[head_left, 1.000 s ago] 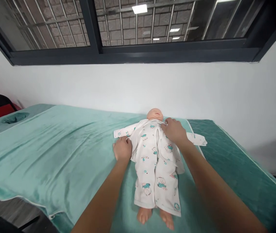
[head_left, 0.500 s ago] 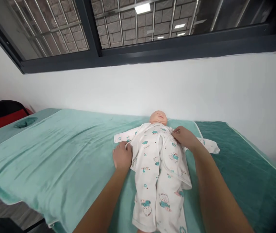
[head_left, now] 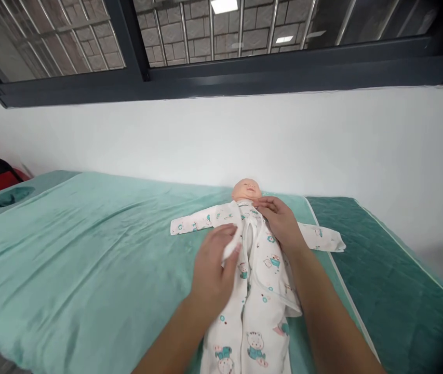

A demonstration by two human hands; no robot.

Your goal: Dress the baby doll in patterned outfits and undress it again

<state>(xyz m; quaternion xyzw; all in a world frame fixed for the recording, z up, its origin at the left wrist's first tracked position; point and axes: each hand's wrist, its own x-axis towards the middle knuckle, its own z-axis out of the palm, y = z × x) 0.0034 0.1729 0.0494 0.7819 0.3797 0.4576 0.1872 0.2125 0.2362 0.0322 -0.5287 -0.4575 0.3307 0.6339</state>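
L hand (head_left: 213, 262) is up off the towel (head_left: 128, 249) now, over the doll's front. Approx half a sec ago it sat down beside the doll's flank. R hand (head_left: 281, 223) has moved too: was out at the chest edge, now in nr the neckline.

Doll (head_left: 246, 189) is on its back on the towel, head twd the wall (head_left: 147, 140), face up, both hands over its upper body. Feet are out of view below.

Fingers: L has a strip of white cloth betw thumb & fingers, looks gripped. Bit blurred, prob the edge of the printed top (head_left: 271, 246). R fingers are close together, tips at the neckline; can't tell if they're pinching fabric or just resting on it.

Top: L-hand sleeve (head_left: 193, 222) lies straight out on the towel. R-hand sleeve (head_left: 322, 239) sticks out past the towel's edge onto the darker green cover (head_left: 380, 275). Can't confirm arms inside either one. R-side flap hangs loose, its corner down over the leg part (head_left: 240, 337). Slim gap shows mid-chest, just R of the L hand.

My read: L has gone from parked to handling cloth, so it's a two-handed job on the chest front now. Front isn't closed yet AFAICT.
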